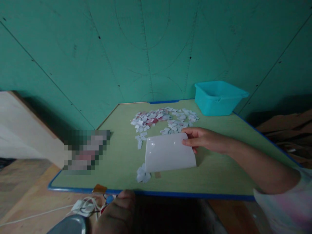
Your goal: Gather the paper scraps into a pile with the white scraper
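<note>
My right hand (197, 139) reaches in from the right and grips the upper right corner of a glossy white rectangular tray or panel (169, 154). The thumb lies on its near face, while the other fingers are partly hidden behind it. Just beyond its far edge spreads a loose heap of small white paper pieces (152, 117), some of them pinkish red. A smaller clump of paper pieces (143, 174) lies by its lower left corner. My left hand does not show; a bare limb at the bottom edge looks like part of a leg.
A turquoise plastic basin (216, 99) stands at the table's back right corner, near the green wall (156, 48). A blurred-out flat item (89, 151) is on the left side. White cables (87, 204) lie below the blue front edge of the pale green table (224, 175).
</note>
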Tool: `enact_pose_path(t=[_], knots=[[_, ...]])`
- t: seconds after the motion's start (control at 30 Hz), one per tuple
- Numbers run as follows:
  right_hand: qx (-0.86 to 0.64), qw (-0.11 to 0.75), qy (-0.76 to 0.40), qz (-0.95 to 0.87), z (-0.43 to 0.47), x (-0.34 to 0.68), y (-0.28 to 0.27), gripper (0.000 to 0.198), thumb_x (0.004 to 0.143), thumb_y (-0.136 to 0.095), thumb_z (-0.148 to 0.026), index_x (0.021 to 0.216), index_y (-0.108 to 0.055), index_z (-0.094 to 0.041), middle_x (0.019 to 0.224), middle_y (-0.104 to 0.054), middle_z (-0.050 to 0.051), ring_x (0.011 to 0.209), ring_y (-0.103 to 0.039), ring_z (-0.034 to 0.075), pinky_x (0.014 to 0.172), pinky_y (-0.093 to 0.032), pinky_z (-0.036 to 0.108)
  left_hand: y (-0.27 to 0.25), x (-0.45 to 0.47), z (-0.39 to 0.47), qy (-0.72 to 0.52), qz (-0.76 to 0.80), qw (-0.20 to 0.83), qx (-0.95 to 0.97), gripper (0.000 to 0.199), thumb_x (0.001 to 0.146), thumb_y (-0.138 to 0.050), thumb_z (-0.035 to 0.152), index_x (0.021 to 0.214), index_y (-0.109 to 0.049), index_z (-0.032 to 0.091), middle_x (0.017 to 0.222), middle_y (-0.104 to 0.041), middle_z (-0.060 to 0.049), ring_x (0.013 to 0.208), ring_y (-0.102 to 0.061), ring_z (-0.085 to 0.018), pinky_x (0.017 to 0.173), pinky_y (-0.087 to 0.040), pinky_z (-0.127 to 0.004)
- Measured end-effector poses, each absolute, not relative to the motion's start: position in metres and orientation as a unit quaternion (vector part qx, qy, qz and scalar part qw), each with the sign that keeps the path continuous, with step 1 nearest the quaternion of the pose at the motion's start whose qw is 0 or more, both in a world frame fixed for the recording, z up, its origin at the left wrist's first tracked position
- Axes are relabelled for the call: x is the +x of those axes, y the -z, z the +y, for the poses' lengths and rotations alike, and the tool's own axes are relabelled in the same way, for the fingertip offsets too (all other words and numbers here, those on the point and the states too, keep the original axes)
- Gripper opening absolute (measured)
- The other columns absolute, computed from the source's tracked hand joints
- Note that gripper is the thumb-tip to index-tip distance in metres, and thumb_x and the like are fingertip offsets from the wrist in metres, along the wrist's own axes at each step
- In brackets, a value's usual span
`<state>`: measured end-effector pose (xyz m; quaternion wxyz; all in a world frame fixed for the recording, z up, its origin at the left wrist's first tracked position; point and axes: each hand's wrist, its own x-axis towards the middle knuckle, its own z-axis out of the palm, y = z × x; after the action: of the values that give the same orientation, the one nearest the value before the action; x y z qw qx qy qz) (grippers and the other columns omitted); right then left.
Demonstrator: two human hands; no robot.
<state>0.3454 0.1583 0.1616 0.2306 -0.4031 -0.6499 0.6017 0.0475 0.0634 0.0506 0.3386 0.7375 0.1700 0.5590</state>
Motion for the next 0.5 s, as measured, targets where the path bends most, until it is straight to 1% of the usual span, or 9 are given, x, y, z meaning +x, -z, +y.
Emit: enact_pose_path(t=[0.1, 0.2, 0.27, 0.33, 0.4, 0.47, 0.5], knots=[[-0.414, 0.268, -0.585, -0.644, 0.16, 0.348, -0.161, 0.02, 0.073, -0.059, -0.033, 0.08, -0.051, -0.016, 0.066, -0.051, -0.003, 0.053, -0.046, 0.006, 0.046, -0.037, 0.02, -0.061, 0.053, 0.055, -0.559, 0.175, 0.331, 0.74, 0.037, 0.089, -0.038, 0.037, 0.056, -0.042, 0.022, 0.043, -0.035, 0.008, 0.033, -0.03, -0.009, 0.038, -0.034, -0.026], [-0.427, 0.294, -0.553, -0.652, 0.159, 0.35, -0.161, 0.021, 0.075, -0.058, -0.034, 0.082, -0.052, -0.016, 0.067, -0.052, -0.003, 0.055, -0.046, 0.006, 0.048, -0.037, 0.019, -0.072, 0.055, 0.054, -0.521, 0.158, 0.308, 0.78, 0.038, 0.089, -0.036, 0.04, 0.055, -0.04, 0.022, 0.044, -0.034, 0.006, 0.037, -0.035, -0.011, 0.04, -0.032, -0.029], [-0.422, 0.289, -0.548, -0.662, 0.155, 0.347, -0.164, 0.021, 0.075, -0.058, -0.035, 0.083, -0.053, -0.016, 0.068, -0.051, -0.002, 0.057, -0.046, 0.006, 0.049, -0.037, 0.019, -0.076, 0.057, 0.055, -0.492, 0.134, 0.289, 0.81, 0.042, 0.089, -0.033, 0.041, 0.053, -0.035, 0.021, 0.043, -0.029, 0.005, 0.038, -0.036, -0.012, 0.043, -0.031, -0.032], [-0.409, 0.264, -0.555, -0.674, 0.15, 0.34, -0.166, 0.022, 0.076, -0.057, -0.037, 0.082, -0.053, -0.016, 0.068, -0.05, -0.002, 0.057, -0.045, 0.007, 0.048, -0.036, 0.019, -0.077, 0.06, 0.056, -0.49, 0.113, 0.28, 0.818, 0.041, 0.091, -0.028, 0.038, 0.054, -0.03, 0.02, 0.044, -0.023, 0.005, 0.039, -0.034, -0.011, 0.047, -0.033, -0.033], [-0.406, 0.241, -0.554, -0.686, 0.145, 0.331, -0.165, 0.022, 0.078, -0.055, -0.037, 0.081, -0.052, -0.016, 0.068, -0.048, -0.002, 0.058, -0.044, 0.007, 0.049, -0.035, 0.02, -0.076, 0.063, 0.054, -0.519, 0.132, 0.282, 0.796, 0.037, 0.089, -0.029, 0.037, 0.056, -0.027, 0.021, 0.046, -0.022, 0.005, 0.041, -0.034, -0.011, 0.054, -0.035, -0.033], [-0.422, 0.252, -0.529, -0.692, 0.145, 0.324, -0.162, 0.02, 0.079, -0.054, -0.036, 0.078, -0.051, -0.016, 0.068, -0.048, -0.002, 0.059, -0.043, 0.008, 0.049, -0.035, 0.02, -0.075, 0.066, 0.05, -0.539, 0.16, 0.298, 0.771, 0.034, 0.086, -0.033, 0.038, 0.057, -0.03, 0.021, 0.048, -0.025, 0.005, 0.045, -0.039, -0.012, 0.061, -0.037, -0.034], [-0.436, 0.271, -0.51, -0.69, 0.146, 0.323, -0.159, 0.019, 0.079, -0.054, -0.036, 0.076, -0.05, -0.017, 0.067, -0.048, -0.003, 0.058, -0.043, 0.008, 0.049, -0.035, 0.02, -0.075, 0.066, 0.048, -0.541, 0.172, 0.301, 0.766, 0.034, 0.085, -0.034, 0.039, 0.057, -0.032, 0.021, 0.049, -0.027, 0.005, 0.047, -0.041, -0.012, 0.065, -0.038, -0.035]])
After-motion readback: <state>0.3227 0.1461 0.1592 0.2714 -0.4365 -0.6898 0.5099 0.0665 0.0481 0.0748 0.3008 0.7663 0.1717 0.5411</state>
